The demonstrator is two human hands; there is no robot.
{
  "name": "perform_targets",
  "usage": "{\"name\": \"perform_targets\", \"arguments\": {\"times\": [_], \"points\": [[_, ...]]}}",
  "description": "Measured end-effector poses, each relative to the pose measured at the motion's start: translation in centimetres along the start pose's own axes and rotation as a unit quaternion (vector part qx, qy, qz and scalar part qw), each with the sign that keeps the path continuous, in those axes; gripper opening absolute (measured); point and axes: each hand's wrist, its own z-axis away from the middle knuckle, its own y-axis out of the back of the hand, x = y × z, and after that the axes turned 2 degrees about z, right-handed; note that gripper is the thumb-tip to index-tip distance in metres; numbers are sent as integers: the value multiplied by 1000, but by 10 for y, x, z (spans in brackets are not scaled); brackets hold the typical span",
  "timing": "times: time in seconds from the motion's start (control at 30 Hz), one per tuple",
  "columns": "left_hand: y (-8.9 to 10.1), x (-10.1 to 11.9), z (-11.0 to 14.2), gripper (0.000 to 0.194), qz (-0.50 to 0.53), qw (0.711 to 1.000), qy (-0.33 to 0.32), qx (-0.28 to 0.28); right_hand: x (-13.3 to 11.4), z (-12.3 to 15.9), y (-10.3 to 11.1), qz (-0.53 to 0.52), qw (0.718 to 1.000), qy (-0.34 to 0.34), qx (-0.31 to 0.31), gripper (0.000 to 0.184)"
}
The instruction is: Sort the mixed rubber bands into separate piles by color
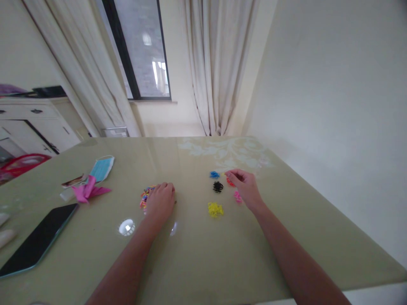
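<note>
My left hand (pixel 161 200) rests with curled fingers at the right side of a mixed pile of small coloured rubber bands (pixel 145 197), covering part of it. Its fingertips are hidden. My right hand (pixel 244 185) is pinched over the red bands (pixel 230 182), partly hiding them. A pale yellow bit (pixel 223 174) shows by its fingertips; whether it is held is unclear. Around that hand lie single-colour piles: blue bands (pixel 214 174), black bands (pixel 218 187), yellow bands (pixel 216 209) and pink bands (pixel 238 197).
On the glossy table (pixel 197 262), a dark-screened tablet (pixel 40 237) lies at left. Beyond it are a crumpled pink piece (pixel 88 190) and a blue face mask (pixel 102 168). A white wall (pixel 333 106) borders the table on the right; curtains (pixel 219 63) hang behind.
</note>
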Motion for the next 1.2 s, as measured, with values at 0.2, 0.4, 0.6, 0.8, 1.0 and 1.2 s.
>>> {"name": "perform_targets", "arguments": {"times": [0.2, 0.4, 0.6, 0.8, 1.0, 1.2], "points": [[8, 6, -1, 30, 29, 999, 28, 18, 5, -2, 2, 145, 988, 38, -37, 32], [3, 3, -6, 26, 114, 993, 3, 37, -3, 9, -1, 193, 941, 61, -272, 25], [-3, 9, -8, 15, 338, 939, -24, 63, 0, 12, 0, 207, 926, 53, -312, 32], [0, 34, 2, 18, 531, 841, -89, 45, -4, 15, -8, 149, 956, 43, -249, 38], [4, 45, 11, 19, 550, 826, -122, 9, -14, 27, -24, 90, 966, 56, -238, 35], [7, 45, 13, 17, 538, 832, -136, 10, -16, 31, -27, 80, 970, 62, -219, 31]]}}
